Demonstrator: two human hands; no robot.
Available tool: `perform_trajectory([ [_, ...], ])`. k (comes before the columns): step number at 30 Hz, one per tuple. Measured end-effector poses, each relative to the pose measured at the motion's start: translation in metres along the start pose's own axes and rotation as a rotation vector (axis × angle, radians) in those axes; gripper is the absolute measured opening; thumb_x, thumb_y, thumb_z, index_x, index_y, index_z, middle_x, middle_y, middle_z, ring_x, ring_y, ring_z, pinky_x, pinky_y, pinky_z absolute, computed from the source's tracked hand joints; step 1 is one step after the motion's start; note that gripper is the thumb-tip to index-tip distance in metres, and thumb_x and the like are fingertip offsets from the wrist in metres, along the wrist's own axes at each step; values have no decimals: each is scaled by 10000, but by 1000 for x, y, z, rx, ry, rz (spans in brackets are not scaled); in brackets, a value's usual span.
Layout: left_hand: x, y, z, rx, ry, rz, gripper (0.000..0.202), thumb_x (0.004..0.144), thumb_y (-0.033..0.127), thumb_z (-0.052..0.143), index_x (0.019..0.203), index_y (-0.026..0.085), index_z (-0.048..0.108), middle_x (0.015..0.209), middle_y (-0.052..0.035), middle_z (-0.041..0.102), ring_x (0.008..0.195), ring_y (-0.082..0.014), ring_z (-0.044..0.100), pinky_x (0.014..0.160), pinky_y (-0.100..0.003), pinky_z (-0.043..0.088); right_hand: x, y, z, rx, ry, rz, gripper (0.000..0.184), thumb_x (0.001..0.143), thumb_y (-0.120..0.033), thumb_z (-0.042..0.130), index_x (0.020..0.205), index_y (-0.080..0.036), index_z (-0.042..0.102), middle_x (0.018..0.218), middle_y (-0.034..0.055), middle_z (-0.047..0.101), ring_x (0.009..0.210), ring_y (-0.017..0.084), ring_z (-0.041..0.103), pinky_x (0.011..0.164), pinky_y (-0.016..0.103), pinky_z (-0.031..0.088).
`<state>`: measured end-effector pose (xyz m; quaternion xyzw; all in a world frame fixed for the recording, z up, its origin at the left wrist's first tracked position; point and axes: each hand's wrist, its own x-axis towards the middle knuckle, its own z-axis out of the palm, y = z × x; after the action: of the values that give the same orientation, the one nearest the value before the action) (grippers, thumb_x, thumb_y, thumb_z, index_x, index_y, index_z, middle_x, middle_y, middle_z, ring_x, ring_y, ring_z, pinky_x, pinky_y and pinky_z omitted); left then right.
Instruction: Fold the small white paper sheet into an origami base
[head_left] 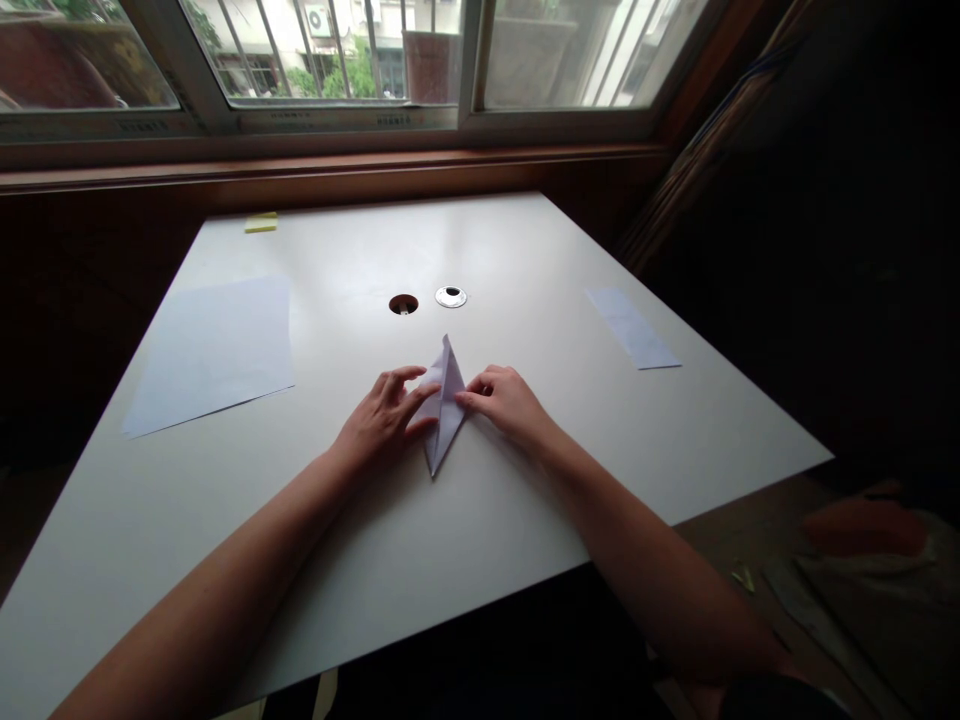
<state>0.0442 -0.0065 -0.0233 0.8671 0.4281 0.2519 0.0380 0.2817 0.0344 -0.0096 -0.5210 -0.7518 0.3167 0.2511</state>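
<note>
Forearms [259,540] reach over the near side of the tabletop [420,570]. Folded paper [451,418] lies between the hands, its points directed near and far. Left hand [386,412]: fingers spread, resting on the paper's left side. Right hand [506,400]: thumb and fingertips closed on its right edge. Caution: insufficient pressure at left may let the paper rotate, skewing the crease; excessive pull at right could tear or unfold the layers.
</note>
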Motion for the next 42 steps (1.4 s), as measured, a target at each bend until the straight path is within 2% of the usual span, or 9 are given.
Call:
perform_trajectory([
  [8,-1,-3,0,-64,-117,102,394,1001,311,473,1391,259,488,1388,-112,507,1280,-261,495,1069,-469,485,-2,4,3,-203,81,4,303,842,-498,677,774,-205,639,917,64,618,955,244,512,867,366,424],
  [11,-2,-4,2,-53,-113,121,385,1003,304,469,1384,257,498,1399,-115,500,1298,-262,481,1067,-469,486,-6,3,8,-302,89,25,458,792,-589,695,1045,-214,619,1081,101,575,1027,291,490,894,422,435],
  [14,-2,-3,3,-1,-94,143,368,999,305,475,1360,249,518,1394,-126,501,1284,-277,484,1050,-493,486,-12,0,14,-361,112,17,803,773,-646,686,1414,-252,405,1264,136,496,1131,336,455,959,485,416],
  [16,-1,-1,2,42,-81,138,346,991,315,490,1324,235,541,1383,-134,504,1273,-292,475,1037,-508,483,-15,0,17,-425,139,3,886,796,-660,653,1500,-267,286,1325,148,460,1168,356,426,980,506,400],
  [21,-1,7,-2,86,-47,71,260,973,332,520,1177,192,599,1261,-137,560,1186,-301,479,981,-503,491,-16,1,22,-513,102,-79,814,878,-661,530,1534,-286,228,1417,137,410,1192,356,391,999,503,385],
  [26,-2,8,-4,26,-87,165,200,981,300,499,1076,198,643,1133,-117,612,1058,-257,537,924,-440,518,-13,3,20,-493,86,-115,842,899,-631,518,1565,-307,117,1464,114,382,1225,345,377,1019,490,378],
  [33,-7,4,-10,-212,-193,297,351,986,256,490,1327,261,574,1209,-112,616,1120,-221,589,983,-372,519,-9,6,16,-458,131,-97,757,934,-522,526,1560,-290,170,1369,114,496,1176,338,421,1000,483,384],
  [37,-8,9,-12,-135,-272,353,481,974,284,515,1451,320,464,1329,-122,548,1224,-260,523,1032,-414,496,-9,5,16,-472,154,-71,739,931,-494,545,1552,-279,207,1362,118,506,1166,340,432,989,478,388],
  [42,-7,15,-8,-38,-279,388,478,960,365,544,1434,358,488,1366,-112,519,1312,-311,440,1098,-487,440,-8,7,17,-477,155,-68,720,941,-497,525,1551,-286,207,1363,114,502,1171,334,430,999,476,381],
])
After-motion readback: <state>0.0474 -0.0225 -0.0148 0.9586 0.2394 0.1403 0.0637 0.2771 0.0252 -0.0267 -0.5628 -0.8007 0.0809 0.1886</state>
